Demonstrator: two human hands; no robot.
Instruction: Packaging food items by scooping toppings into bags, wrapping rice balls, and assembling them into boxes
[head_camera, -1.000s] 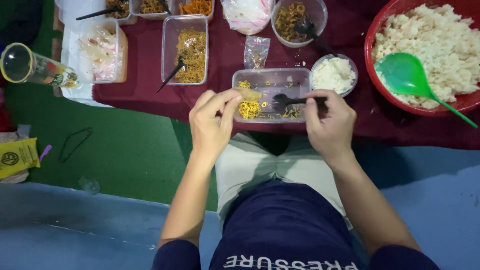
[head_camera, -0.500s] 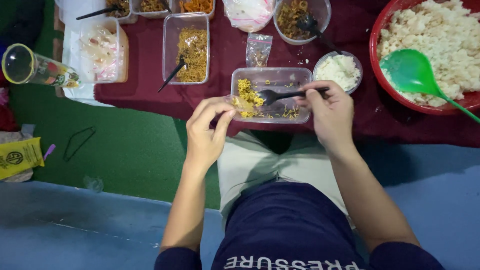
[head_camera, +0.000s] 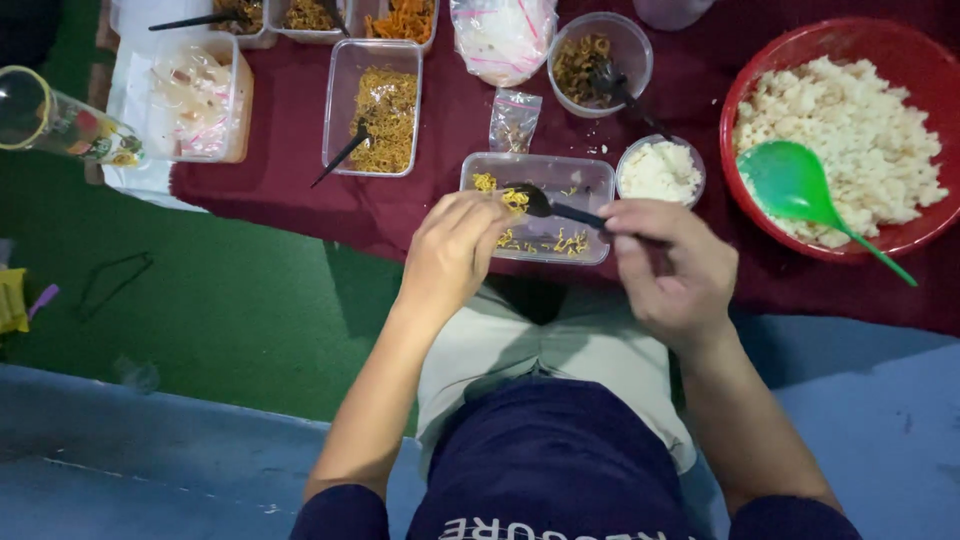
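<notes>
right hand (head_camera: 672, 268): closed on a black spoon (head_camera: 548, 205), its bowl reaching leftward over the clear tub (head_camera: 590, 180).
left hand (head_camera: 452, 250): fingers curled at the tub's near-left edge; grip unclear.
room: small rice cup (head_camera: 659, 172) just beyond the right knuckles, red bowl (head_camera: 790, 50) further right.

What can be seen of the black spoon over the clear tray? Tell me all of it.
The black spoon looks like thin plastic, with an oval bowl and a slim straight handle. The right hand grips the handle's end; the bowl lies nearly level over the clear tray, among yellow noodles. The left hand is at the tray's near left corner, close to the bowl; contact cannot be told.
</notes>
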